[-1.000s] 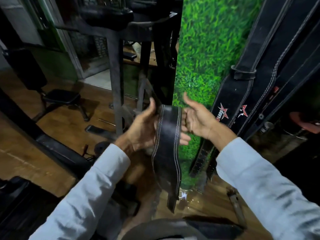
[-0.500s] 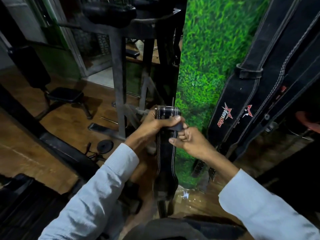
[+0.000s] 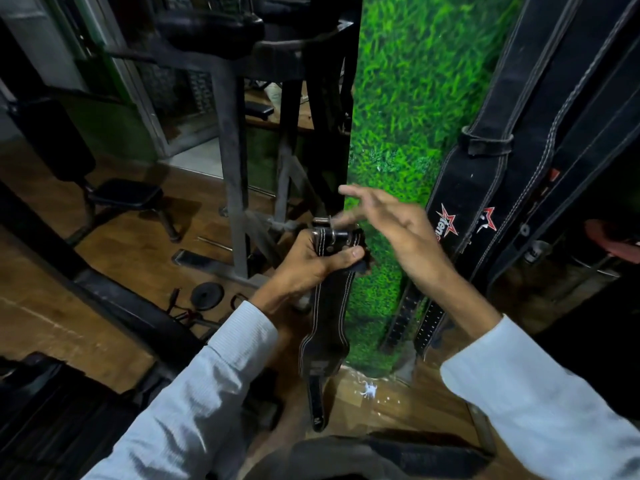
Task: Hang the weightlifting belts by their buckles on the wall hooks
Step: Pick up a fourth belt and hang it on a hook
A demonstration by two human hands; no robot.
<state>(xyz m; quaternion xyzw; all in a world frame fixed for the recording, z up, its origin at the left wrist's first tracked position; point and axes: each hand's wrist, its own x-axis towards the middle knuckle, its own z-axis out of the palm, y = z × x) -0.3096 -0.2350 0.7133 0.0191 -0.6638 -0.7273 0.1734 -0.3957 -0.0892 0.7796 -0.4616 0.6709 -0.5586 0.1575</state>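
Observation:
My left hand (image 3: pixel 308 265) grips a black leather weightlifting belt (image 3: pixel 329 317) with white stitching near its top end. Its metal buckle (image 3: pixel 323 225) sticks up above my fist, and the rest of the belt hangs straight down toward the floor. My right hand (image 3: pixel 394 230) hovers open just right of the buckle, fingers spread and blurred, touching nothing. Two or three black belts with red star logos (image 3: pixel 485 188) hang on the green grass-pattern wall (image 3: pixel 408 98) to the right. No hook is visible.
A grey metal machine frame (image 3: pixel 230 168) stands just left of the wall edge. A small black bench (image 3: pixel 128 195) sits at the left on the wooden floor. A weight plate (image 3: pixel 207 295) and cables lie near my left arm. A dark padded seat (image 3: pixel 363 455) is below.
My right hand let go of the belt's top and opened, lifting up and to the right. My left hand keeps its grip near the buckle, which now shows above the fist.

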